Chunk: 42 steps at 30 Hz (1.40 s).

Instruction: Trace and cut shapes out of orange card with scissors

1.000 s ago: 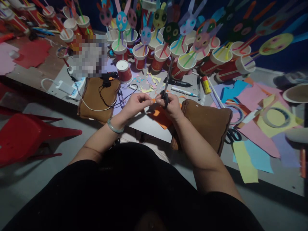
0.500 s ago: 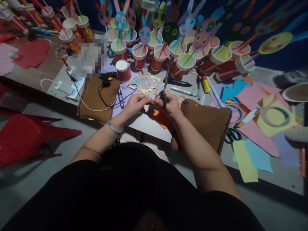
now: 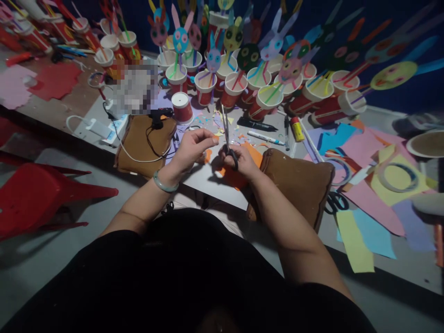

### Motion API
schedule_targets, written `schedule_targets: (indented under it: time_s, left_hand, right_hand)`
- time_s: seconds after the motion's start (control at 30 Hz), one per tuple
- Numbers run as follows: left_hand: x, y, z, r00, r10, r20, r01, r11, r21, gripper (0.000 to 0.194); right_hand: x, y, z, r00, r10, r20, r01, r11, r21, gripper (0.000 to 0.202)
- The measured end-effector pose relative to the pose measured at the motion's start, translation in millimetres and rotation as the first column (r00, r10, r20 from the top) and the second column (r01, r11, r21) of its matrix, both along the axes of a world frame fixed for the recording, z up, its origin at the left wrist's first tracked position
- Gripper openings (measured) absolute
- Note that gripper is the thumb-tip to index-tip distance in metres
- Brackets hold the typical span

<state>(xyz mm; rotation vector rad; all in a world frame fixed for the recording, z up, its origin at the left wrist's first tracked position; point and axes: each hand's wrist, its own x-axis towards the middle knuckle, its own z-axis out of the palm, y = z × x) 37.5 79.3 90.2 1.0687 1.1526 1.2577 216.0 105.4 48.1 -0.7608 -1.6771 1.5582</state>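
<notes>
My right hand (image 3: 241, 161) grips black-handled scissors (image 3: 227, 134), whose blades point up and away from me. To their left, my left hand (image 3: 194, 145) pinches a small orange paper piece (image 3: 215, 139) between thumb and finger. Another orange bit (image 3: 208, 156) shows below its fingers. A larger orange sheet (image 3: 252, 156) lies on the table, partly under and behind my right hand. Small coloured paper scraps (image 3: 219, 120) are scattered beyond the hands.
Red paper cups (image 3: 233, 90) with paper animal faces on straws stand along the back. Brown cushions (image 3: 294, 185) lie on both sides. Markers (image 3: 257, 124), tape rolls (image 3: 398, 177) and coloured paper are at the right, a red stool (image 3: 38, 196) at the left.
The scissors have swung to the left, and my hands have drawn slightly apart. The small orange piece now shows in my left fingertips. The view has shifted a little.
</notes>
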Motion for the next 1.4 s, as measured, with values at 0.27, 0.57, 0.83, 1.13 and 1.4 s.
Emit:
schedule_targets:
  time_s: [0.27,0.57,0.83,1.13,1.4]
  left_hand:
    - [-7.5,5.3,7.8,0.999,-0.044,-0.017,0.045,0.996,0.077,0.018]
    - [-10.2,2.8,7.8,0.996,-0.027,-0.08,0.036,0.992,0.118,0.021]
    - [-11.5,2.5,8.8,0.994,-0.024,-0.106,0.037,0.992,0.123,0.021]
    - [-18.0,3.6,11.8,0.989,-0.018,-0.147,0.035,0.993,0.115,0.023]
    - [-56.7,6.5,-14.6,0.718,-0.164,-0.676,0.263,0.964,0.047,0.015]
  right_hand:
    - [2.3,-0.8,2.8,0.982,0.187,0.042,-0.19,0.975,0.113,0.062]
    - [2.1,-2.6,3.0,0.98,0.191,0.057,-0.194,0.979,0.064,0.057]
    - [1.5,-4.6,3.3,0.986,0.154,0.068,-0.156,0.987,0.029,0.055]
    - [1.6,-1.9,2.7,0.996,0.064,0.055,-0.064,0.998,0.001,0.056]
    - [0.1,8.2,-7.4,0.936,-0.334,-0.112,0.331,0.942,-0.046,0.059]
